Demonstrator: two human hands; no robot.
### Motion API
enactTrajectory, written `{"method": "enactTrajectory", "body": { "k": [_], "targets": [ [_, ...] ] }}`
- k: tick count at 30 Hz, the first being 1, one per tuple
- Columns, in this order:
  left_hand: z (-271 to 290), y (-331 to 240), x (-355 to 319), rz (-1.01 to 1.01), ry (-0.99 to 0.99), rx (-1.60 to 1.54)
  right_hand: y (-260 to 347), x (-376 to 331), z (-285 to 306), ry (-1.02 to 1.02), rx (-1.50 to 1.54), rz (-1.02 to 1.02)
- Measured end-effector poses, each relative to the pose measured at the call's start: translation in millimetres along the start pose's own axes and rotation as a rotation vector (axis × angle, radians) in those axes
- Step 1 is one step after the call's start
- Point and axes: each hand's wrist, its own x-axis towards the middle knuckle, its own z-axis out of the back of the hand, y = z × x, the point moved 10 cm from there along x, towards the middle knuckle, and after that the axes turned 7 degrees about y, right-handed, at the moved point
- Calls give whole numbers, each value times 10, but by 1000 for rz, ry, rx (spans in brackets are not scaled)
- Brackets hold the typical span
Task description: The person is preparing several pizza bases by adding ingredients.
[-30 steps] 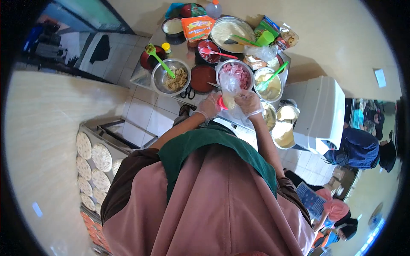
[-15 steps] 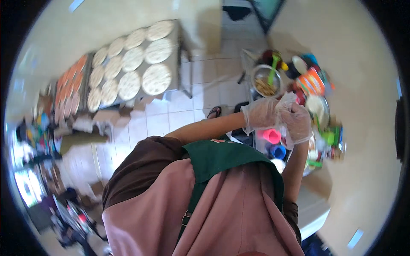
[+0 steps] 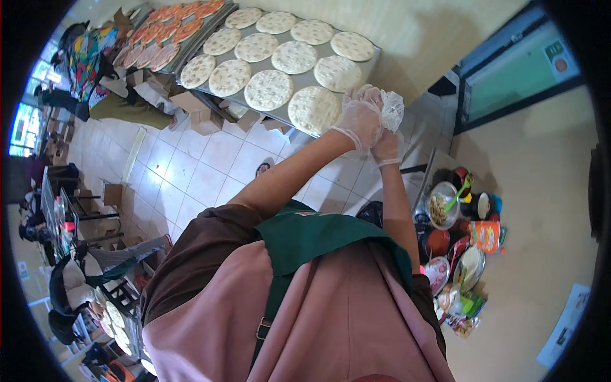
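Observation:
Both my hands wear clear plastic gloves and are close together in front of the tray table. My left hand (image 3: 361, 121) has its fingers curled in, pressed against the right hand's glove. My right hand (image 3: 384, 148) is partly behind it, and its fingers are mostly hidden. Loose, crumpled clear plastic (image 3: 393, 109) bunches up above the right hand; whether it is the glove's finger part cannot be told. Just left of the hands, round pale flat dough bases (image 3: 314, 109) lie in rows on a metal tray table (image 3: 375, 71).
At the far left lie bases topped with red sauce (image 3: 168, 32). Cardboard boxes (image 3: 205, 120) are by the table. On the right, a side table carries a metal bowl with a green spoon (image 3: 439, 207), an orange packet (image 3: 485, 235) and several bowls. Other people (image 3: 95, 67) are at left; a glass door (image 3: 519, 70) is upper right.
My view has turned left, toward the dough bases. Both hands have gone from above the side table to beside the tray table, still together.

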Motion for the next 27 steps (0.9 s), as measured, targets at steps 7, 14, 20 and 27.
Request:
{"method": "enactTrajectory", "body": {
  "k": [7, 14, 20, 27],
  "targets": [
    [-260, 1125, 42, 87, 61, 301, 504, 918, -620, -372, 253, 228],
    [751, 1970, -152, -222, -172, -261, 828, 1480, -810, -730, 560, -328],
    [146, 3979, -250, 500, 137, -750, 471, 1953, 35, -824, 1326, 86],
    [-228, 4358, -135, 514, 146, -884, 621, 2204, 363, -852, 1397, 154]
  ]
}}
